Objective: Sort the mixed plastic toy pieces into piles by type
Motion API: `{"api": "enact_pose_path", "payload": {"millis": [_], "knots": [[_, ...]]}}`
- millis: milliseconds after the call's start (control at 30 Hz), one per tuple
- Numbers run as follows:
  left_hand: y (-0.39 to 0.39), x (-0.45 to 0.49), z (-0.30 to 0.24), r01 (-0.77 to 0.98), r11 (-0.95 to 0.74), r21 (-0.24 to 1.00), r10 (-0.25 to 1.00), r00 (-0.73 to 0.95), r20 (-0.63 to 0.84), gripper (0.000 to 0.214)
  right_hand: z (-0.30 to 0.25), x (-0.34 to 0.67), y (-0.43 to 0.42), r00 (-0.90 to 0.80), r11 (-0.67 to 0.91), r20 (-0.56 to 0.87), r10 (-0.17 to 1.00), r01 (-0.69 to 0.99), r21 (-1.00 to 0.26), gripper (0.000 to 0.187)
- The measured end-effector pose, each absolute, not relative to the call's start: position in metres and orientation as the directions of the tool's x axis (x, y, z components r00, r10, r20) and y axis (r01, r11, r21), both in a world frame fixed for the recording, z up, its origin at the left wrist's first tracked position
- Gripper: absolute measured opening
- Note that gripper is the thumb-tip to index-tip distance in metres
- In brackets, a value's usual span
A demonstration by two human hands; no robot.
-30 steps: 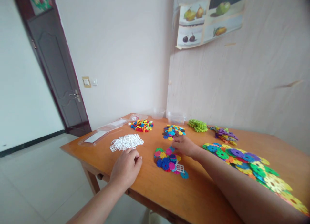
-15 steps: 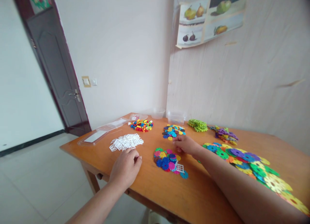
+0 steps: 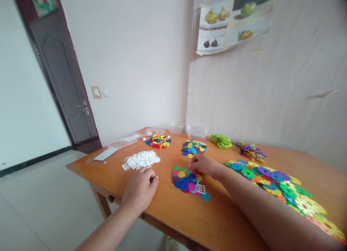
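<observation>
Fingertips [image 3: 192,166] of the right hand [image 3: 204,164] down at the far edge of a loose pile of multicoloured, notched plastic discs [image 3: 185,183], gathered together and bent low, right over a bright pink, flat, round plastic disc [image 3: 189,169]. Pinched or merely touched? Cannot tell; too much hidden under the knuckles. Pile itself lying between the two hands, blues, greens, yellows and pinks overlapping.

Over to the left hand [image 3: 140,188]: loosely curled, thumb drawn in alongside the folded fingers, resting near the front edge of the brown wooden table [image 3: 173,215]. Anything inside that curl? Cannot tell. Just beyond its knuckles, a flat heap of white plastic window-frame pieces [image 3: 141,160].

Back between the hands, on the near side of the disc pile: one lone white plastic window-frame piece [image 3: 201,188], and just beside it a blue, flat, notched disc [image 3: 206,196].

Just past the right hand, a smaller pile of blue, yellow and brown plastic discs [image 3: 194,148]. Beyond the left hand and its white heap, a mound of red, yellow and blue small plastic blocks [image 3: 158,141]. Out to the right of the right hand, partly behind the forearm, a long spread of big, bright, flower-shaped plastic discs [image 3: 280,184].
</observation>
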State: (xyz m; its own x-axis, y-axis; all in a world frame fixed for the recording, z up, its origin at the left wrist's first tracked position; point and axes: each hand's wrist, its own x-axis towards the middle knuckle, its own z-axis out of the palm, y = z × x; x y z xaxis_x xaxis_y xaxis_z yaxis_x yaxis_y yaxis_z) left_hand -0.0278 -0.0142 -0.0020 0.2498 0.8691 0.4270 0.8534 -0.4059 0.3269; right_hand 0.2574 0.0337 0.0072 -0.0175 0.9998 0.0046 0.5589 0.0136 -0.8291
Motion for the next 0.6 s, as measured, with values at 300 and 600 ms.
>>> {"api": "enact_pose_path", "payload": {"millis": [300, 600], "knots": [[-0.015, -0.027, -0.001, 0.853, -0.403, 0.331, 0.869, 0.243, 0.431, 0.017, 0.009, 0.26, 0.035, 0.152, 0.015, 0.092, 0.984, 0.445, -0.895, 0.009], [-0.014, -0.028, -0.001, 0.856, -0.408, 0.317, 0.864, 0.25, 0.436, 0.017, 0.004, 0.231, 0.02, -0.212, 0.249, 0.13, 0.969, 0.804, -0.54, 0.036]]}}
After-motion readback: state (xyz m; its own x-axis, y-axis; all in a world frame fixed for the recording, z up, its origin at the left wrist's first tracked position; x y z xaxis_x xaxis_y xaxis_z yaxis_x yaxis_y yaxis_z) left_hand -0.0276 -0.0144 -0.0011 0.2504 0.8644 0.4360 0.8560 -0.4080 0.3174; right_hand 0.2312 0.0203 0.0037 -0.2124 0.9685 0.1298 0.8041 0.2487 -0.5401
